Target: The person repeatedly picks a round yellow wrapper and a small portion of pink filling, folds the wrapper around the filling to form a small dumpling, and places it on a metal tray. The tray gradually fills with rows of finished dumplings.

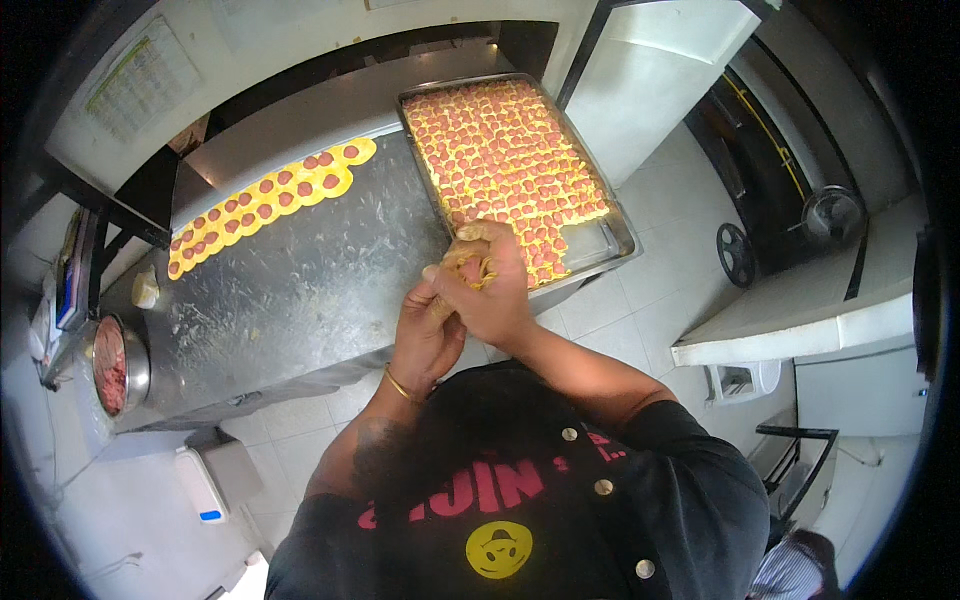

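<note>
My two hands meet just beside the near left edge of a large metal tray (pixel 617 240). The right hand (pixel 500 300) is curled around a few small dumplings (pixel 474 268) of yellow dough with pink meat filling. Against it, my left hand (pixel 428 335) has its fingers pinched together; whatever sits between its fingertips is hidden. Rows of similar meat-filled dumplings (pixel 490 140) cover most of the tray, while bare metal shows at its near right corner. On the table to the left lies a strip of overlapping round yellow dough wrappers (pixel 262 212), each topped with a ball of meat.
A steel bowl of raw ground meat (pixel 112 365) stands at the left end of the flour-dusted dark table (pixel 310 270). Near it is a small pale lump (pixel 146 290). A white bin (pixel 205 485) is on the floor at left; a white-edged counter (pixel 790 330) stands at right.
</note>
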`<control>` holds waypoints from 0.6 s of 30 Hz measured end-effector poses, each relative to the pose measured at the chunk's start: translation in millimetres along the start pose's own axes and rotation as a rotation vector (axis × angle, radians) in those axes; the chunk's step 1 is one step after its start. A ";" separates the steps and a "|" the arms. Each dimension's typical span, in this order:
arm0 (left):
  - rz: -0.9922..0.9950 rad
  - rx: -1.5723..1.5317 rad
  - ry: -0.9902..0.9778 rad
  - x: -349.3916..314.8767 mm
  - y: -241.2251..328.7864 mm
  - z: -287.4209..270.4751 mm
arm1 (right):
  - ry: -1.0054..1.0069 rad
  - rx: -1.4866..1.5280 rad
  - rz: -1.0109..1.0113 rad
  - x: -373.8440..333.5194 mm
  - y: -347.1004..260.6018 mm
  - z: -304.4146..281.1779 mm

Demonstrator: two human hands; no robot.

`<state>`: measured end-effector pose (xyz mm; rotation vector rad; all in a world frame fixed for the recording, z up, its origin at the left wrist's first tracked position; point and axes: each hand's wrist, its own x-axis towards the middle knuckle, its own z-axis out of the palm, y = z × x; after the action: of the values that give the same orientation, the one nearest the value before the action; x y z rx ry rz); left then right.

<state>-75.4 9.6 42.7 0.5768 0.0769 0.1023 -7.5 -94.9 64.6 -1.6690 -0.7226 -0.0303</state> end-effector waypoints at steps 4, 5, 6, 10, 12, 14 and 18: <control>0.003 -0.025 -0.065 10.0 -22.0 1.0 | -0.205 0.012 -0.121 15.4 -10.0 -50.6; 0.014 -0.030 -0.083 14.3 -31.8 4.5 | -0.180 0.003 -0.061 17.0 -4.4 -59.2; 0.025 -0.036 -0.103 19.4 -41.1 9.1 | -0.155 -0.007 0.000 17.9 2.5 -68.2; 0.059 0.046 -0.010 32.6 -69.3 42.3 | -0.081 0.001 0.040 8.0 11.9 -98.5; 0.011 0.084 0.043 35.6 -83.4 54.8 | -0.126 0.161 0.035 5.9 11.7 -122.3; 0.000 0.069 0.032 36.7 -104.1 60.8 | -0.136 0.143 0.008 3.7 26.9 -147.6; -0.084 -0.123 0.128 42.7 -128.6 82.3 | -0.168 0.028 -0.202 6.1 70.3 -179.0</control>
<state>-15.1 -137.0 39.2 0.4437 0.2175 0.0616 96.0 -256.4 49.1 -1.5796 -1.0130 -0.0233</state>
